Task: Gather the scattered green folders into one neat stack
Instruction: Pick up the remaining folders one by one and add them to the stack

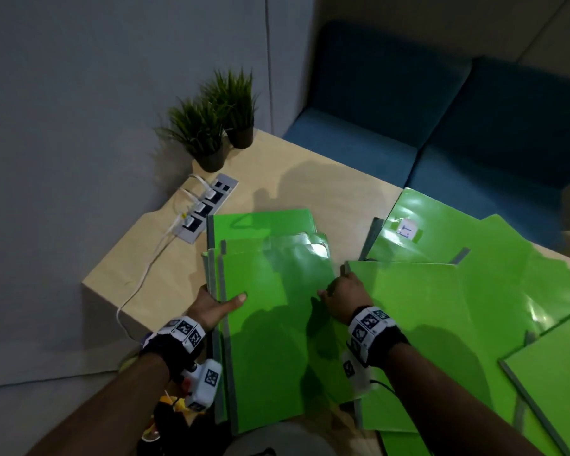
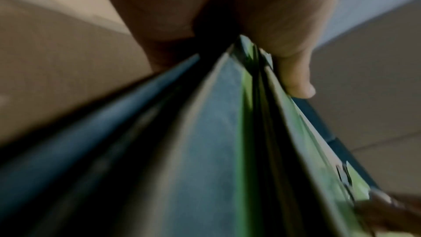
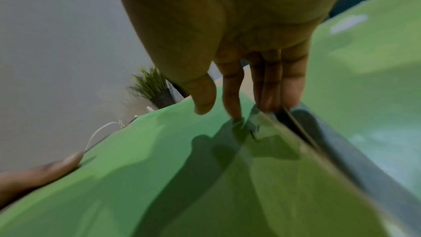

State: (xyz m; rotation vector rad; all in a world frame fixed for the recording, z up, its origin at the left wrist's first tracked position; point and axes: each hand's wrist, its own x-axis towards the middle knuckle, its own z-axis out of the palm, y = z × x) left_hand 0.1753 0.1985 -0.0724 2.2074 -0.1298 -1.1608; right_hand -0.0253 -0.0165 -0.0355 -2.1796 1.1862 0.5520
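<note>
Stack: a pile of green folders (image 1: 264, 324) is seen on the near left part of the table (image 1: 165, 278), grey spines along the left edge, sheets not squared; one folder at the bottom juts out at the far end.
Left hand: the left hand (image 1: 216, 306) is clamped on the spine side of the stack, thumb laid flat on the top cover, fingers wrapped under the left edge. In the left wrist view the thumb (image 2: 293, 78) is pressed on the green cover above the grey spines (image 2: 212, 132); the picture is blurred.
Right hand: the right hand (image 1: 346, 296) is set at the right edge of the stack, where the next folder (image 1: 418, 324) begins. In the right wrist view the fingertips (image 3: 268, 104) are hooked over the grey-edged corner of that folder, which is raised off the surface; the thumb (image 3: 202, 100) is held clear above the stack cover. A grasp by the fingers is shown, no pinch with the thumb.
Scattered folders: more green folders (image 1: 494, 258) are spread overlapping across the right half of the table, one with a white label (image 1: 407, 229) at the far side, one at the near right corner (image 1: 553, 376).
Other items: two potted plants (image 1: 211, 126) are placed at the far left corner; a socket strip (image 1: 208, 205) with white plugs and a cable lies just near of them. A blue sofa (image 1: 441, 120) is seen beyond the table.
</note>
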